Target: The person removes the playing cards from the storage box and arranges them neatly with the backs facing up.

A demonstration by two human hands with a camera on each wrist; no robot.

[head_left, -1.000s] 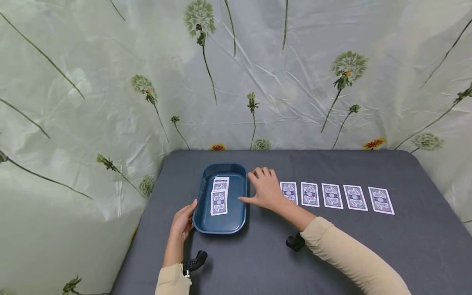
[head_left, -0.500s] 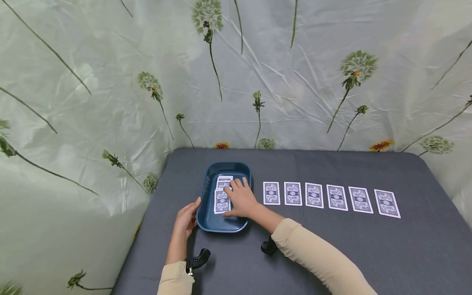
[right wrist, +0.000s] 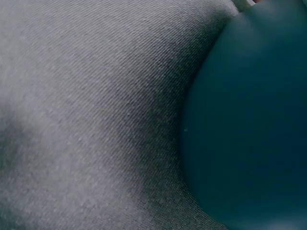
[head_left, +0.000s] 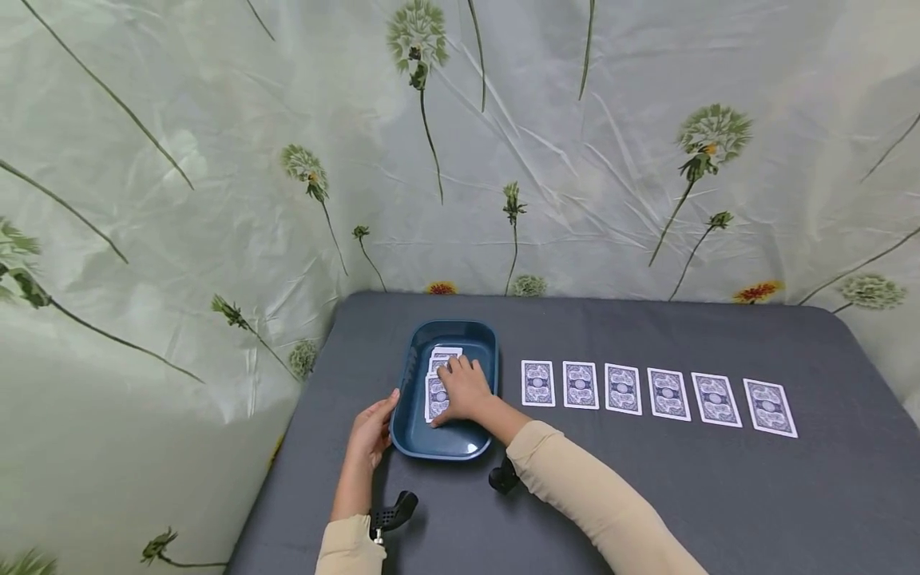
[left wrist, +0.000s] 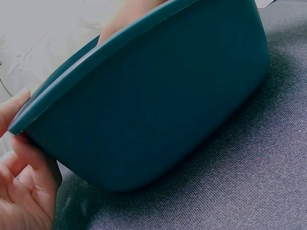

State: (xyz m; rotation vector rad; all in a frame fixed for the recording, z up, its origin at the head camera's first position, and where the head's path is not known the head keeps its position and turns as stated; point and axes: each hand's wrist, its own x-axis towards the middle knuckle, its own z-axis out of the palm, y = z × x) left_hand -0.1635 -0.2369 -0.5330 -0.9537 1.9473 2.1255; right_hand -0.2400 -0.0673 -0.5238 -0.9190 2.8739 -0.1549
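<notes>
A blue tray stands on the grey cloth, with several face-down playing cards overlapping inside it. My left hand holds the tray's left side; in the left wrist view its thumb is over the rim and its fingers are beneath. Over the front card in the tray reaches my right hand, thumb near that card's front edge and fingers spread toward its far edge. The hand partly covers the cards, and no card is seen lifted. In the right wrist view only the tray's outer wall shows clearly.
To the right of the tray, several face-down playing cards lie spaced in a row on the grey tablecloth. A curtain printed with dandelions hangs behind and to the left. Black wrist mounts stick out by both sleeves.
My right hand has moved left from beside the tray to over the cards inside it, uncovering a card at the left of the row. My left hand stays on the tray.
</notes>
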